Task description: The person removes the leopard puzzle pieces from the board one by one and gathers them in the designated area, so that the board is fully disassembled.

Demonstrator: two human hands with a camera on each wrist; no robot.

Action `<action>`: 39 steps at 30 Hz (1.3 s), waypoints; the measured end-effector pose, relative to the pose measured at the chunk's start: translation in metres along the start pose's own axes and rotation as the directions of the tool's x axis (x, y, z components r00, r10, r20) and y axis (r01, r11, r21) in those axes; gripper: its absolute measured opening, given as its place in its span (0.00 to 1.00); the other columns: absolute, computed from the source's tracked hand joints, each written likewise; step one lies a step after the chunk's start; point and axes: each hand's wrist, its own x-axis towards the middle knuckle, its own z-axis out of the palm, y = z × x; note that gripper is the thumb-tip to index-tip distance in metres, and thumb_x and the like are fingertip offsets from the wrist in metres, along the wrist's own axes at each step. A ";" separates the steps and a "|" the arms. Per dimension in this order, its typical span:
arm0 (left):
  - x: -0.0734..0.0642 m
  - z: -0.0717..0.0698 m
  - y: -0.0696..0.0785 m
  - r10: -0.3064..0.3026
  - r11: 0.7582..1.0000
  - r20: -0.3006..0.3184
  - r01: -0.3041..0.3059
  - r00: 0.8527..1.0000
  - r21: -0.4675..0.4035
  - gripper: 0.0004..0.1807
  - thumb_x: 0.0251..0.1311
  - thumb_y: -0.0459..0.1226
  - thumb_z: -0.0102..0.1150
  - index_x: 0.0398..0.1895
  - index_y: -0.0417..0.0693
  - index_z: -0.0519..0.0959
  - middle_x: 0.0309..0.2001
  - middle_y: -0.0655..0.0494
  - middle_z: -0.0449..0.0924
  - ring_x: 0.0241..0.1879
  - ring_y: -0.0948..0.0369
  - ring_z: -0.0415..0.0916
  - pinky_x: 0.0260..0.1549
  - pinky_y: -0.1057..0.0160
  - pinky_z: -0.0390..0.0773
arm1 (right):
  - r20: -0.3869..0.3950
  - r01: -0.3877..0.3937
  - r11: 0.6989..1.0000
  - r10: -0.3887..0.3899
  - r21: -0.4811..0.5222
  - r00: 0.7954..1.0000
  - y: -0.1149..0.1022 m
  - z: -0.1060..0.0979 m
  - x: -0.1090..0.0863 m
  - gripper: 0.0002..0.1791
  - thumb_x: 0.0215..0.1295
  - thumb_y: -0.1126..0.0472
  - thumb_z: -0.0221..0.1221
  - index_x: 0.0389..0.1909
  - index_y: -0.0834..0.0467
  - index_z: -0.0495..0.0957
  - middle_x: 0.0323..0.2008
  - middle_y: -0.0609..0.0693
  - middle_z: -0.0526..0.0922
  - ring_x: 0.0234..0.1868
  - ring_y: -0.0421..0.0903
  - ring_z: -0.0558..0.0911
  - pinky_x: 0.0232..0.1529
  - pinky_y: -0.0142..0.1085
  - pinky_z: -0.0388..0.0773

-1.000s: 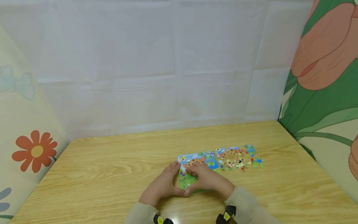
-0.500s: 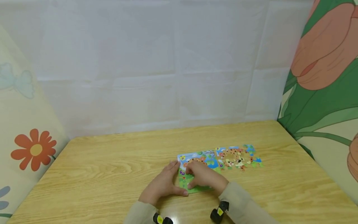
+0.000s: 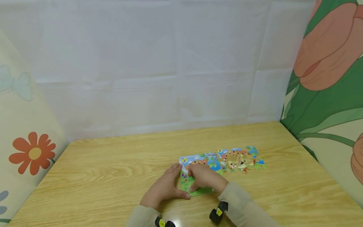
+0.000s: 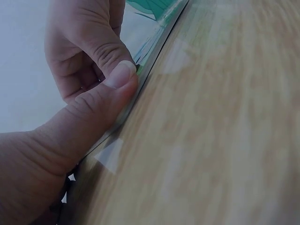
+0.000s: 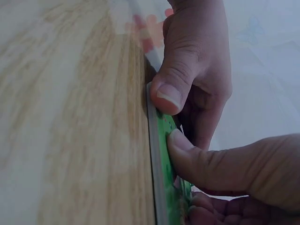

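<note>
A picture puzzle board (image 3: 214, 165) with a cartoon spotted animal, blue sky and green grass lies flat on the table. Along its left side my left hand (image 3: 165, 186) is spread, the thumb stretched along the near edge at the corner. My right hand (image 3: 207, 176) is over the board's middle, its fingers curled and its thumb down on the green part. Seen from the right wrist, the right thumb (image 5: 192, 157) touches the green surface (image 5: 161, 126) near the left thumb (image 5: 169, 96). I cannot tell whether a piece is under the right fingers; the hand hides that spot.
Right beside the board lie several loose jigsaw pieces (image 3: 241, 161), roughly laid out as the same spotted animal. A white cloth (image 3: 147, 69) hangs behind the wooden table (image 3: 113, 170). Flower-printed panels (image 3: 329, 94) stand at both sides.
My right hand has shifted slightly left and its thumb has come away from the left thumb onto the board. The right forearm has swung left. My left hand has stayed in place.
</note>
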 end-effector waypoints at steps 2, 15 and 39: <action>0.001 0.001 -0.001 0.000 1.000 0.000 0.000 1.000 0.003 0.61 0.32 0.56 0.74 0.68 0.32 0.55 0.69 0.37 0.53 0.69 0.41 0.48 0.65 0.42 0.54 | 0.011 -0.014 1.000 0.014 -0.003 1.000 -0.001 -0.001 0.000 0.20 0.39 0.60 0.74 0.30 0.56 0.72 0.25 0.44 0.70 0.28 0.40 0.68 0.29 0.31 0.68; 0.000 -0.001 0.001 0.002 1.000 -0.008 -0.002 1.000 0.006 0.62 0.31 0.56 0.74 0.67 0.32 0.56 0.69 0.36 0.53 0.69 0.41 0.48 0.65 0.42 0.54 | 0.004 -0.039 0.985 0.039 0.167 0.999 0.002 0.000 -0.004 0.23 0.40 0.63 0.73 0.34 0.57 0.70 0.27 0.46 0.70 0.29 0.41 0.68 0.30 0.33 0.68; 0.000 0.001 0.001 -0.016 1.000 -0.002 0.016 1.000 0.013 0.64 0.30 0.58 0.73 0.68 0.33 0.55 0.70 0.38 0.52 0.68 0.40 0.48 0.65 0.41 0.54 | -0.209 0.069 0.685 0.123 0.725 0.970 0.034 0.006 -0.013 0.16 0.60 0.63 0.60 0.48 0.66 0.78 0.25 0.48 0.77 0.23 0.38 0.73 0.22 0.29 0.71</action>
